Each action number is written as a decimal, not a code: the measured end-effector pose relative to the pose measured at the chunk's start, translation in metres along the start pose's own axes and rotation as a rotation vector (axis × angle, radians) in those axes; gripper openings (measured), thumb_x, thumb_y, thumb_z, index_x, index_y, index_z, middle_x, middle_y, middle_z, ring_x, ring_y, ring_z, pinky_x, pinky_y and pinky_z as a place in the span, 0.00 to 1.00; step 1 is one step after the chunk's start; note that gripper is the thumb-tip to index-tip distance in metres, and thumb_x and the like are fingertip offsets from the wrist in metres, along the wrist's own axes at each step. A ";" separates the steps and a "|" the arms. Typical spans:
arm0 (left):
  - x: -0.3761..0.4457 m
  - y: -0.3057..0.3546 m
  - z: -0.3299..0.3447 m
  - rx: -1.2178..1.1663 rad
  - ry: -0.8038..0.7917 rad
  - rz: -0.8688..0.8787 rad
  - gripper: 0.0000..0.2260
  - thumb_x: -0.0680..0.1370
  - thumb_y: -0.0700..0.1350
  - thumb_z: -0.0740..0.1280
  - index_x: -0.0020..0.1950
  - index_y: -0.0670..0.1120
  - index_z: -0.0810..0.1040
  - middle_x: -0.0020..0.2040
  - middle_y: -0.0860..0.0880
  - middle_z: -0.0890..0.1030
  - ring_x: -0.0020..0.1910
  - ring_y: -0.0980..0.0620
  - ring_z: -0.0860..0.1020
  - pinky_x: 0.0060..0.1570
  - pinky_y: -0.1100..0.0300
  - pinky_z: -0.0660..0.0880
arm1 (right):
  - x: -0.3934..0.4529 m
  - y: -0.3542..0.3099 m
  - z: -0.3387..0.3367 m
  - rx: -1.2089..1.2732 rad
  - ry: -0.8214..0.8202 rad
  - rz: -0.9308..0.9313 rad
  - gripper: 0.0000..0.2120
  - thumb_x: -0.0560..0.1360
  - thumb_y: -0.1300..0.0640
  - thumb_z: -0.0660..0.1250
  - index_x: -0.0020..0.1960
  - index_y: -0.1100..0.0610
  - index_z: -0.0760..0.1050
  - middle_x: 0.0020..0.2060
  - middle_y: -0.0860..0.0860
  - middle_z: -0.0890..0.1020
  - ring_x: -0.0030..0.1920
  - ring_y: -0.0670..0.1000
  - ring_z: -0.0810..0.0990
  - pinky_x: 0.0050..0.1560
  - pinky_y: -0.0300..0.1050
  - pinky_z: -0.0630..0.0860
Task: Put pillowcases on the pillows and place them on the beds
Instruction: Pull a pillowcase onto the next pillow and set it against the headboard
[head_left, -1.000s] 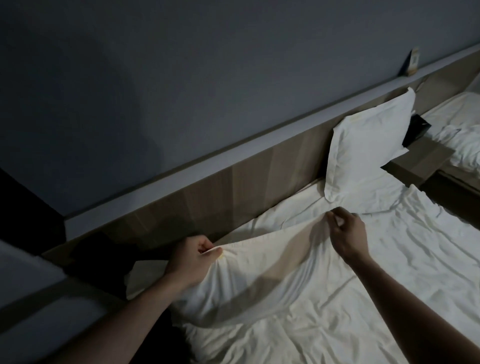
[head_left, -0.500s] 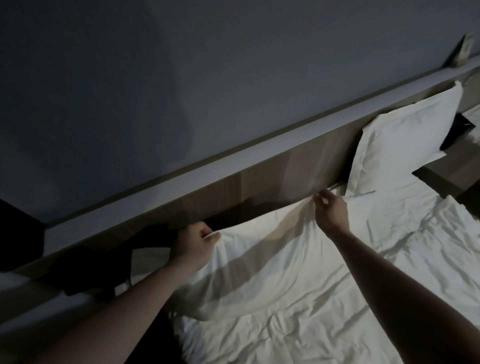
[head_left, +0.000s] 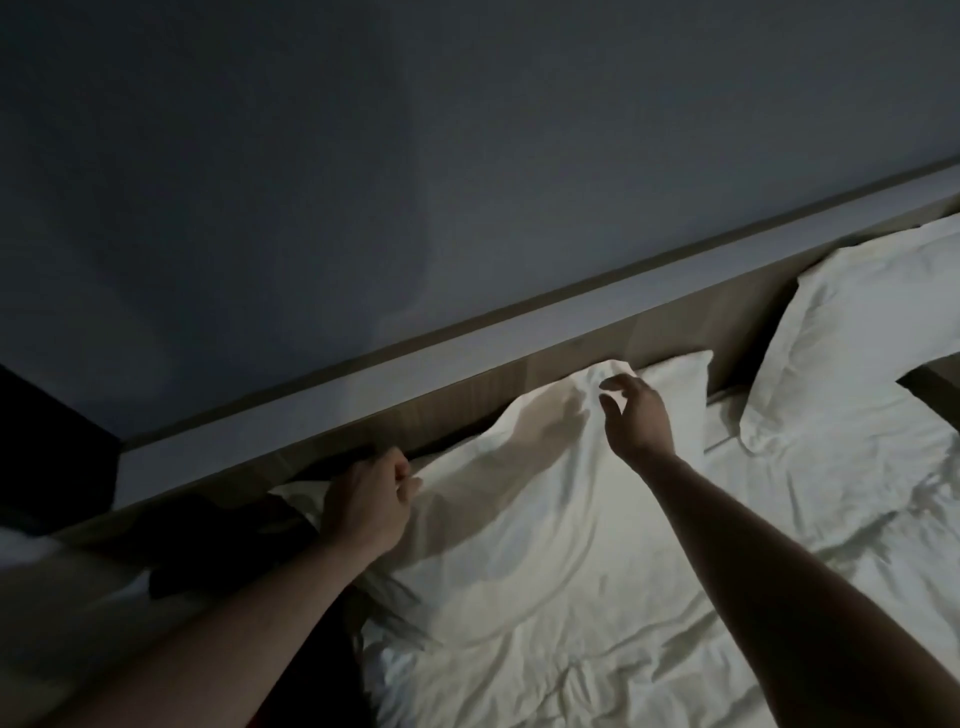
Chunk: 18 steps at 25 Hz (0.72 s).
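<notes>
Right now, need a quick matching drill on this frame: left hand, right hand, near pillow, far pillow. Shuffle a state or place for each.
Column 1:
1. left hand
2. right hand
3. near pillow
4. far pillow

Column 2:
A. propped at the headboard, at frame's right edge
B. fingers spread, gripping nothing
C. grips a pillow's corner
D. lies between both hands, top edge at the headboard

Pairs: 1-C, 2-B, 3-D, 4-A

A pillow (head_left: 519, 493) lies at the head of the bed (head_left: 675, 649), against the headboard (head_left: 467, 395); a second pillow (head_left: 857, 332) leans to its right.
</notes>
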<state>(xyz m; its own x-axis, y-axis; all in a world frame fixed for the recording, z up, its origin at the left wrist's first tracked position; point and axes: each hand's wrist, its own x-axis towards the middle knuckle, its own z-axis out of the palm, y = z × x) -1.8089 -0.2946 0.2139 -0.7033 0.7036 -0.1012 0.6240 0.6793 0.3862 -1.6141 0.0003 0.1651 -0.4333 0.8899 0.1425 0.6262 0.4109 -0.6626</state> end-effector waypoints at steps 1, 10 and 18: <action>0.000 -0.007 -0.001 0.080 -0.010 0.037 0.11 0.80 0.56 0.67 0.59 0.53 0.75 0.54 0.52 0.81 0.56 0.49 0.79 0.43 0.58 0.71 | 0.000 0.005 0.005 -0.040 -0.052 0.000 0.13 0.79 0.59 0.69 0.63 0.56 0.80 0.64 0.56 0.82 0.60 0.60 0.83 0.58 0.54 0.81; 0.017 -0.028 -0.019 0.502 0.067 0.131 0.09 0.82 0.53 0.63 0.51 0.51 0.81 0.47 0.48 0.86 0.49 0.44 0.84 0.42 0.53 0.75 | 0.036 0.022 0.035 -0.164 -0.110 0.090 0.30 0.79 0.57 0.70 0.77 0.58 0.62 0.77 0.57 0.67 0.63 0.68 0.80 0.59 0.62 0.78; 0.023 -0.042 -0.024 0.373 0.170 0.098 0.09 0.79 0.50 0.69 0.41 0.48 0.80 0.35 0.44 0.84 0.35 0.37 0.83 0.33 0.52 0.75 | 0.052 0.037 0.031 -0.240 -0.019 0.157 0.13 0.77 0.58 0.71 0.60 0.55 0.74 0.70 0.57 0.72 0.60 0.67 0.80 0.55 0.57 0.77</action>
<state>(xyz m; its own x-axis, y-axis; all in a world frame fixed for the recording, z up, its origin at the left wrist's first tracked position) -1.8598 -0.3117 0.2173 -0.6613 0.7453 0.0845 0.7492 0.6619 0.0249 -1.6338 0.0551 0.1251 -0.3296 0.9434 0.0365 0.8212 0.3055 -0.4820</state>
